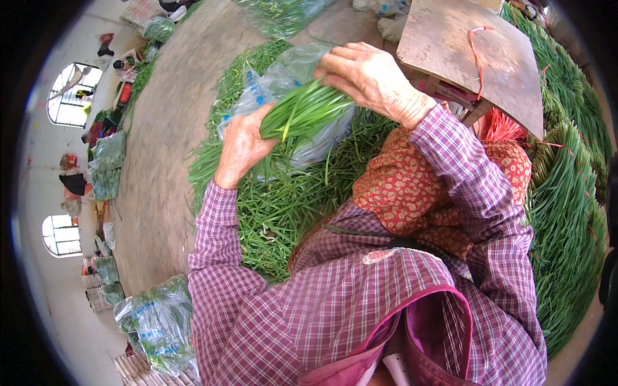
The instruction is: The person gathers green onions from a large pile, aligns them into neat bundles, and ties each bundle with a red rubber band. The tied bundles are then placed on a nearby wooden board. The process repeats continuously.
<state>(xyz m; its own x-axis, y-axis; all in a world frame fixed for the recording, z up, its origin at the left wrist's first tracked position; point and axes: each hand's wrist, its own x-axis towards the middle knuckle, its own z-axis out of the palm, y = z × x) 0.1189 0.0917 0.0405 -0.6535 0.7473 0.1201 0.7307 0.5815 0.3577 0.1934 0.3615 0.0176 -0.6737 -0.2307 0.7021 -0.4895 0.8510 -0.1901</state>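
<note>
A bunch of long green leaves [309, 113], resembling Chinese chives, is held up between both hands in front of me. My left hand [245, 144] grips its lower left end, with the thumb over the leaves. At the other end, my right hand [367, 77] has its fingers curled over the bunch. Under the hands lies a crumpled clear plastic bag [289, 67] with blue printing. It rests on a heap of loose green leaves [285, 222] spread over the floor by my legs.
A wooden board table [463, 53] stands at the upper right with a red tie [475, 62] on it. Red strings [502, 126] hang below. Tied bundles of leaves [565, 231] are stacked at right. Filled plastic bags [161, 323] sit lower left on the concrete floor [149, 193].
</note>
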